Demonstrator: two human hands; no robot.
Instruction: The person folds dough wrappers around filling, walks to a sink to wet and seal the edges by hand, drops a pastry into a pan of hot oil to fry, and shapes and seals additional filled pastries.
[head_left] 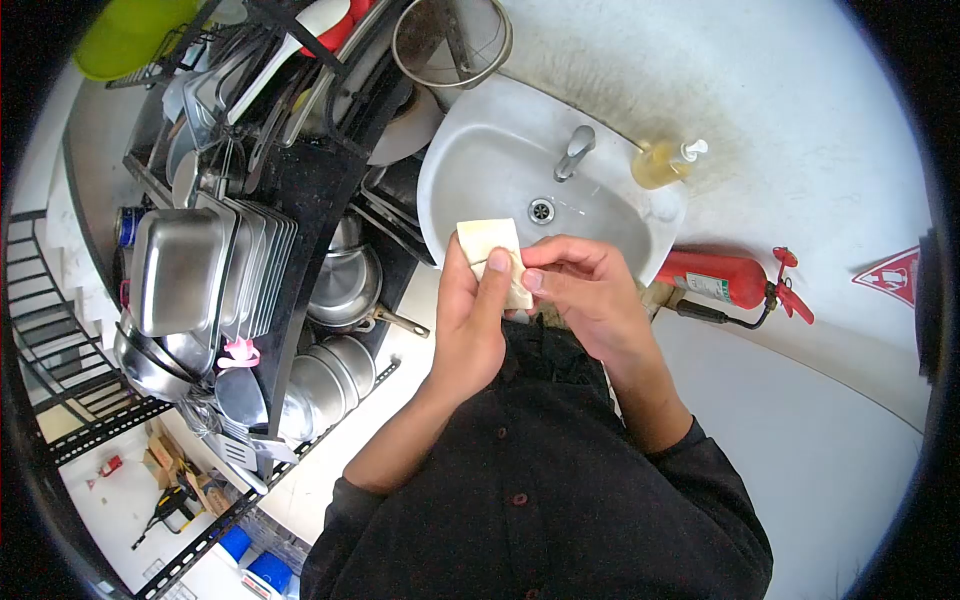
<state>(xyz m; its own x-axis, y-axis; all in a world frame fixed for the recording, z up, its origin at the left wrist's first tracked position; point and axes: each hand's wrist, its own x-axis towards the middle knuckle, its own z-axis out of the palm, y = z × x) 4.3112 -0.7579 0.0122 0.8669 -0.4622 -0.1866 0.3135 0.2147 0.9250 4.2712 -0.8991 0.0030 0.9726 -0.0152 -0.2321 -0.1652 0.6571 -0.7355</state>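
Fingers point(497, 266) of left hand point(474, 322) and right hand point(592, 298) clamp a flat, creased, cream-coloured oblong piece point(487, 236).

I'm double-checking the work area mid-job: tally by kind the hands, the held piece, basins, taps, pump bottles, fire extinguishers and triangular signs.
Left hand and right hand: 2
Held cream piece: 1
Basin: 1
Tap: 1
Pump bottle: 1
Fire extinguisher: 1
Triangular sign: 1
Total: 8

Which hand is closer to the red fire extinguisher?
The right hand. It is left of the extinguisher, with a gap between them. The left hand is farther left, at the pale piece's other side.
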